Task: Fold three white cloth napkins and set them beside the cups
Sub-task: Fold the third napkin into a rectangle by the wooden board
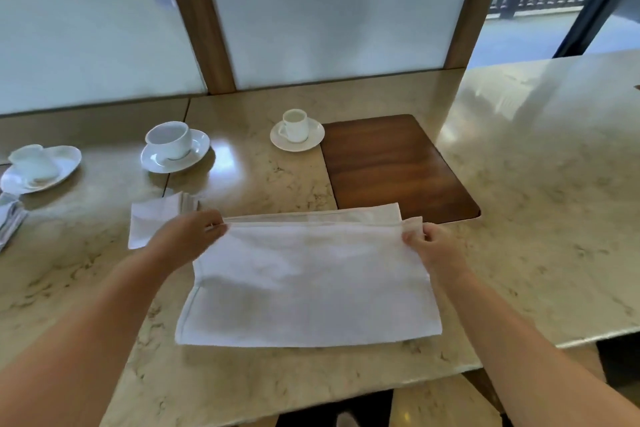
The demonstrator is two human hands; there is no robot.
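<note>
Marble table [519,218] by frosted windows; left hand [187,239] and right hand [433,246] pinch napkin [311,288], seemingly half-folded.

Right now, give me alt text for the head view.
Both hands, left hand and right hand, pinch the far corners of a white napkin being folded on a marble table. Beyond stand three cups on saucers; a folded napkin lies left.
</note>
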